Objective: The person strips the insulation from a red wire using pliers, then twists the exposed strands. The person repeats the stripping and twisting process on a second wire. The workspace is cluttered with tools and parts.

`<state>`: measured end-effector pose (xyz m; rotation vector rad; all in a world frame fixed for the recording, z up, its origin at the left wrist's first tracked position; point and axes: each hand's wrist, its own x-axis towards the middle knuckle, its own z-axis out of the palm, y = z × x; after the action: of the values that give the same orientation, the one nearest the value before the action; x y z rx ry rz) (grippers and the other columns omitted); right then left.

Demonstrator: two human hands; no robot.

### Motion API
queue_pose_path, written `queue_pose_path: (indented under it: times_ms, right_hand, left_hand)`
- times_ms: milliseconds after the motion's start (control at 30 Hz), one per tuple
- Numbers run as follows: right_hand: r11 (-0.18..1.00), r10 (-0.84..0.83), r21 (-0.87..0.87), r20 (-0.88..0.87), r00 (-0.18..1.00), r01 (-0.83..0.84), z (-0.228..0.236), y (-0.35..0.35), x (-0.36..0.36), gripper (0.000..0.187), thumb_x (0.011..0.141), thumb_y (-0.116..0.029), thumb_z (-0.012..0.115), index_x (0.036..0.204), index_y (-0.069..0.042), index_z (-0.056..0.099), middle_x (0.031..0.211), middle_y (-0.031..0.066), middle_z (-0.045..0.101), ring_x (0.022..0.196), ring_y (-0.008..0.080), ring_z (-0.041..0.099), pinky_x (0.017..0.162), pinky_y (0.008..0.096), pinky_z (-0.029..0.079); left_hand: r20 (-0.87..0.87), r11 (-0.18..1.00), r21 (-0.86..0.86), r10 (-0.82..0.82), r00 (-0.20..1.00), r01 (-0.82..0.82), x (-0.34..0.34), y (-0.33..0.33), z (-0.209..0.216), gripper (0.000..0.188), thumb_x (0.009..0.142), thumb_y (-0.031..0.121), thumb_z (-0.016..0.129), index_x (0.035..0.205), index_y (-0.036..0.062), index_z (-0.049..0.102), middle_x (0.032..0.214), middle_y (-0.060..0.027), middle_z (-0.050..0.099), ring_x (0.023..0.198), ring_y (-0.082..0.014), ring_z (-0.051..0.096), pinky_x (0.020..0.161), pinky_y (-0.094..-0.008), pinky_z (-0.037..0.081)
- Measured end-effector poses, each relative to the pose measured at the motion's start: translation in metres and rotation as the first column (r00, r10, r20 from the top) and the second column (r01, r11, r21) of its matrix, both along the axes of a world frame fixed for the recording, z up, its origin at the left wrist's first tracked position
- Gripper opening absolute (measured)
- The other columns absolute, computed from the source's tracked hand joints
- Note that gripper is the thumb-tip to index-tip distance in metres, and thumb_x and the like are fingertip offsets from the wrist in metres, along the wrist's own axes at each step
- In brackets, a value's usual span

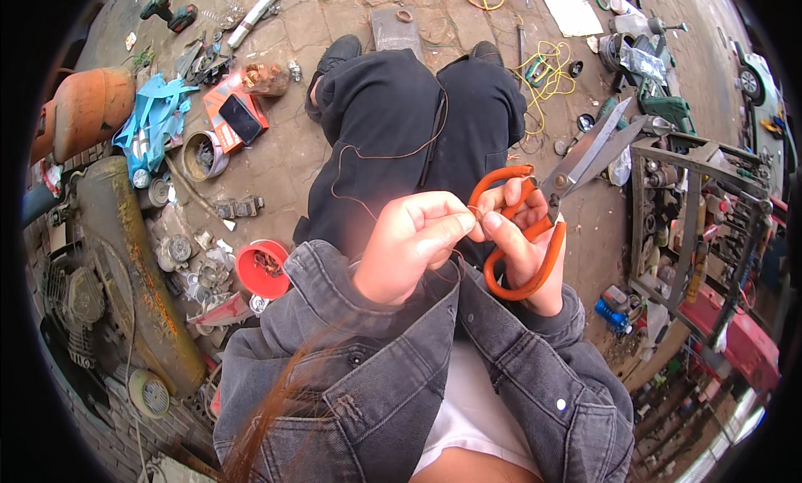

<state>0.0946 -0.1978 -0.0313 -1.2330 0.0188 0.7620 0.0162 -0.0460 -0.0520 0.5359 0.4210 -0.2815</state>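
Observation:
My left hand (pixel 418 242) is closed, thumb and forefinger pinching a thin copper-coloured wire (pixel 393 156). The wire loops loosely over my dark trouser legs. Against it, my right hand (pixel 528 253) is closed too, its fingertips meeting the left ones at the wire. Large scissors (pixel 561 184) with orange-wrapped handles hang on that right hand, fingers through the loops. Their long metal blades stand apart and point up and to the right. The bit of wire between the fingertips is too small to make out fully.
To the left are a red bowl (pixel 261 268) of copper scraps, a phone (pixel 241 119) on an orange box, a blue bag (pixel 155 126) and a rusty gas cylinder (pixel 92 111). At right stands a metal rack (pixel 692 161) of tools. Yellow cord (pixel 551 70) lies beyond my knees.

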Motion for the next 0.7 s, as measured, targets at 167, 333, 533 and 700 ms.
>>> queue_pose_path:
  times_ms: [167,333,533,700]
  right_hand:
    - [0.995,-0.037,-0.091,0.084,0.996,0.045,0.006,0.003,-0.001,0.026,0.085,0.007,0.064,0.101,-0.003,0.047,0.093,0.0099,0.064,0.083,0.0134,0.062,0.076,0.0286,0.050]
    - [0.990,-0.001,-0.137,0.214,0.977,0.031,0.005,0.002,-0.003,0.026,0.084,0.008,0.064,0.099,-0.003,0.046,0.089,0.0077,0.063,0.080,0.0107,0.059,0.075,0.0255,0.048]
    - [0.962,-0.097,-0.190,0.431,0.897,0.195,-0.009,0.005,-0.005,0.028,0.083,0.013,0.059,0.098,-0.005,0.043,0.091,0.0064,0.058,0.075,0.0082,0.051,0.071,0.0234,0.044]
    - [0.978,-0.093,-0.125,0.449,0.889,0.165,-0.009,-0.009,0.009,0.031,0.083,0.015,0.060,0.099,-0.004,0.040,0.103,0.0144,0.060,0.079,0.0091,0.054,0.074,0.0239,0.047]
  left_hand:
    - [-0.018,0.979,0.203,0.037,0.999,-0.033,0.000,-0.005,0.007,0.009,0.096,0.006,0.062,0.095,-0.0018,0.066,0.084,0.0010,0.066,0.067,0.0007,0.048,0.057,-0.0176,0.036]
    - [-0.006,0.958,0.287,0.024,1.000,-0.022,0.000,-0.009,0.005,0.007,0.095,0.003,0.062,0.095,-0.0025,0.066,0.083,0.0018,0.064,0.067,0.0004,0.049,0.059,-0.0175,0.038]
    - [-0.012,0.956,0.293,0.024,1.000,-0.019,0.000,-0.015,-0.001,0.007,0.095,0.001,0.060,0.095,-0.0025,0.066,0.080,0.0034,0.062,0.065,0.0015,0.047,0.057,-0.0170,0.035]
    - [0.009,0.912,0.406,0.069,0.998,-0.066,0.002,-0.017,-0.003,0.009,0.097,0.002,0.058,0.097,-0.0026,0.066,0.080,0.0036,0.061,0.068,0.0011,0.049,0.059,-0.0178,0.038]
